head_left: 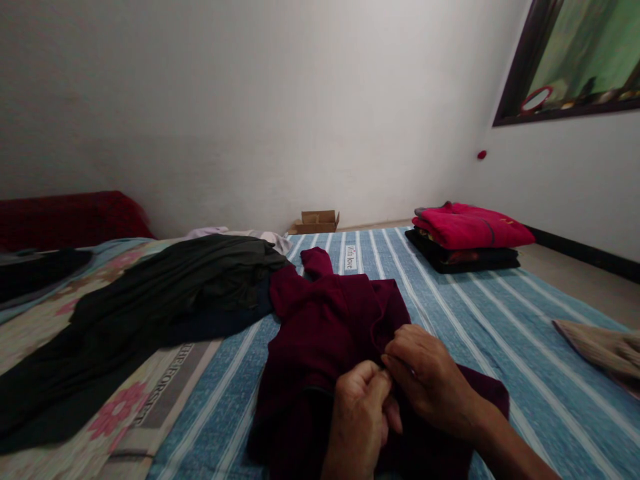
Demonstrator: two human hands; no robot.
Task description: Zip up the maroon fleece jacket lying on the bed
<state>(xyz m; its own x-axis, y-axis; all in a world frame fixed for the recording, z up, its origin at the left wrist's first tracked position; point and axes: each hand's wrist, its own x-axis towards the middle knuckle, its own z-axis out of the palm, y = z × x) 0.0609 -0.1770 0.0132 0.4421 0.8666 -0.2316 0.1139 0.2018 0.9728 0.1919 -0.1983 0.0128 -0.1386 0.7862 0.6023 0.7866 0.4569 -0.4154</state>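
A maroon long-sleeved garment [320, 333] lies spread and rumpled on the blue striped bed sheet [215, 407], one sleeve reaching toward the far side. Over its front, my left hand [361, 407] is closed, thumb and fingers pinched on the cloth. Touching it on the right, my right hand [425, 373] also pinches the garment, fingers bent together. Between the fingertips of both hands a small part of the garment is gripped; whether a button or zip is there is hidden.
Dark green clothing [165, 313] is heaped on the left. A folded stack with a bright pink garment [470, 227] on top sits at the far right. A beige cloth [605, 350] lies at the right edge. Beyond the bed is a cardboard box [320, 221] by the wall.
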